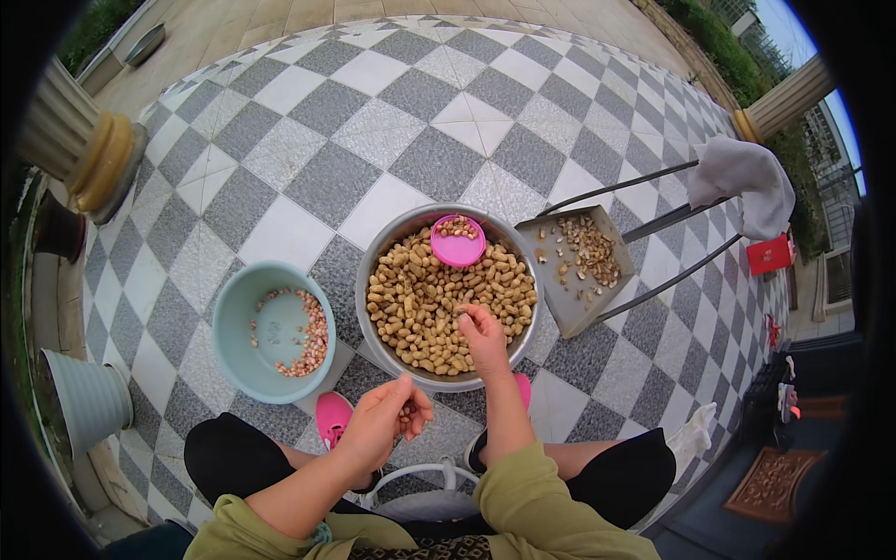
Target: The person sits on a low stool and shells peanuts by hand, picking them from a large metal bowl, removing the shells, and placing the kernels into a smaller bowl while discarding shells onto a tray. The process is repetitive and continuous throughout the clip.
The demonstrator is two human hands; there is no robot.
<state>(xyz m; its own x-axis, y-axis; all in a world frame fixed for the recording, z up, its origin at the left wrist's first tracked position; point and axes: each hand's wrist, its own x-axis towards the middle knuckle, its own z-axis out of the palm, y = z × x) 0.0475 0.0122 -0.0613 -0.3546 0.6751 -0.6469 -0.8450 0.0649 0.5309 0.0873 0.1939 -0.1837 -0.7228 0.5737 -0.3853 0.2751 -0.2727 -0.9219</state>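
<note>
A wide metal basin full of unshelled peanuts stands on the floor before me. My right hand is over its near right part, thumb and forefinger drawn together just above the peanuts. Whether a peanut is between those fingertips is unclear. Nearer my body, my left hand curls around several shelled peanut kernels, partly hidden by the fingers. To the left is a pale blue plastic basin with loose kernels mostly along its right side. A small pink dish holding some kernels rests on the peanuts.
Right of the metal basin lies a dustpan with broken shells, a white cloth hanging over its handle frame. My pink shoe is close to the basins. A ribbed planter and a column stand at left.
</note>
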